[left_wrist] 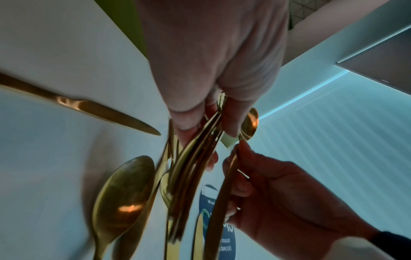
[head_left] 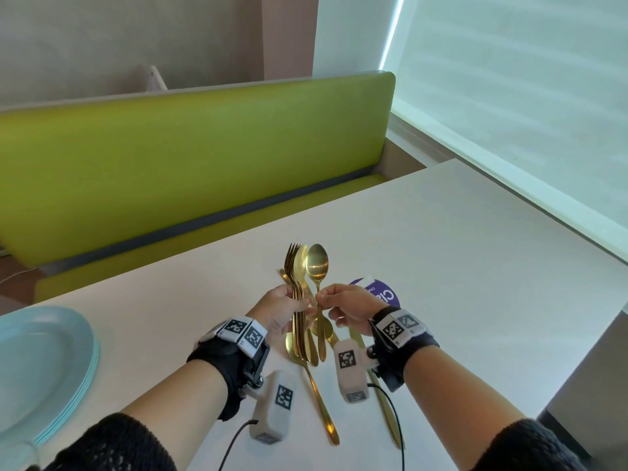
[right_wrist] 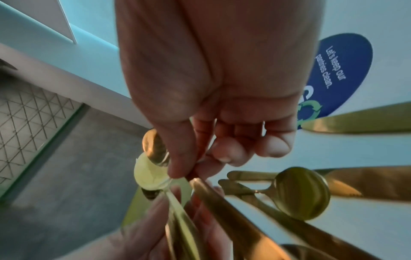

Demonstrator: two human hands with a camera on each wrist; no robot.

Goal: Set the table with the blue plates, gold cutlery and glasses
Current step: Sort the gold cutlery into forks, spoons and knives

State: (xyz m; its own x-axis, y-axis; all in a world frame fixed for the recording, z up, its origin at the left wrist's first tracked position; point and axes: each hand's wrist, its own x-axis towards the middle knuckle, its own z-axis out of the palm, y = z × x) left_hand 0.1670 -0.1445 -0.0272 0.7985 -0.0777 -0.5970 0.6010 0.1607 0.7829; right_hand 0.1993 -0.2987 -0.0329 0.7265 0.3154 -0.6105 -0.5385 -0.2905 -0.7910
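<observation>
Above the white table [head_left: 458,239] my left hand [head_left: 303,305] grips a bundle of gold forks and spoons [head_left: 296,266], held upright. My right hand [head_left: 324,299] pinches the handle of one gold spoon [head_left: 317,263] right beside the bundle. In the left wrist view the left hand's fingers [left_wrist: 191,121] wrap the bundle [left_wrist: 193,172]. In the right wrist view thumb and forefinger [right_wrist: 177,168] pinch the thin spoon handle. More gold cutlery lies on the table under the hands: a spoon [head_left: 319,399] and a knife [head_left: 389,416]. Stacked blue plates [head_left: 44,362] sit at the left.
A round blue-purple sticker [head_left: 382,294] lies on the table just beyond my right hand. A green bench [head_left: 190,158] runs along the table's far side. A window blind [head_left: 526,96] is on the right. The table's right edge [head_left: 608,321] drops off nearby.
</observation>
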